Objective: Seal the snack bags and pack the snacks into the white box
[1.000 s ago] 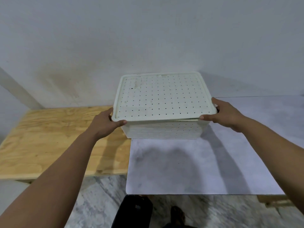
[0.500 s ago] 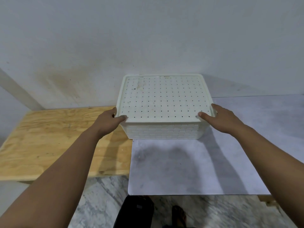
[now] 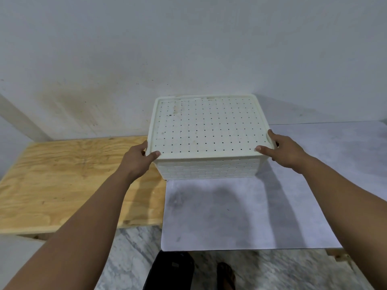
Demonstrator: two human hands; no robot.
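The white box (image 3: 207,169) with woven-pattern walls stands at the back of the table against the wall. Its perforated white lid (image 3: 209,130) lies flat on top and hides the inside. My left hand (image 3: 137,159) grips the lid's near left corner, thumb on top and fingers curled round the edge. At the near right corner, my right hand (image 3: 282,150) holds the lid with its thumb on top and its fingers down the side. No snack bags are in view.
The box straddles a bare plywood tabletop (image 3: 62,181) on the left and a grey mat (image 3: 240,210) on the right. A white wall rises right behind it. Below the table edge are marble floor, a dark trouser leg and a sandal (image 3: 226,275).
The lid, tilted up at its front a second ago, has come down flat onto the box. Both hands stayed at its near corners.
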